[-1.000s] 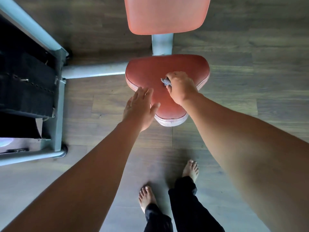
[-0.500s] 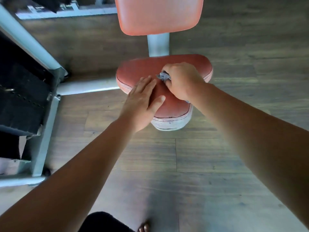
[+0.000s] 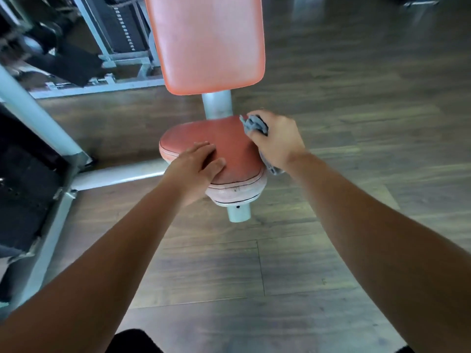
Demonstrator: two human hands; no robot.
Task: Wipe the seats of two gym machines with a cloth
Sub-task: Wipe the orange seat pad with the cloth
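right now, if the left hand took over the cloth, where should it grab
Probably the bunched end of the cloth poking out past the fingers of the right hand at the back right of the seat. Come from the left across the seat: that wad is exposed toward the left hand; the other tail hangs under the right wrist.
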